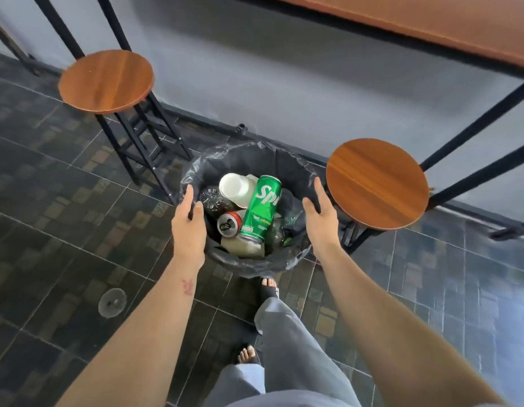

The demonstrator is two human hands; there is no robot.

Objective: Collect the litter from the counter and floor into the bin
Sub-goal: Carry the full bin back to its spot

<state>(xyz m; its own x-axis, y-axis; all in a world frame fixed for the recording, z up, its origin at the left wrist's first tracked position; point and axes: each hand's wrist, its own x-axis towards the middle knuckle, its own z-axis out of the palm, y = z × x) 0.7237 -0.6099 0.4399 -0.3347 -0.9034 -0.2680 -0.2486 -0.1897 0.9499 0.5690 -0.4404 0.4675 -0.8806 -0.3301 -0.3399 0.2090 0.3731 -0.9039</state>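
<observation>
Between two round wooden stools (105, 81), on dark tiled floor (64, 201) against a grey wall, stands the lined bin (249, 264), already holding a green can (259, 208), a red can (230, 223) and a white cup (234, 186). The left hand (188, 223) and right hand (320, 214) are spread open at opposite sides of its rim, clamped on nothing. Collecting looks nearly finished; next, I judge, comes gripping the rim, while a clear lid (112, 302) remains on the floor and only the tabletop (431, 27) edge shows.

Head camera looks steeply down, close above the bin (196, 171) and floor (64, 201).
</observation>
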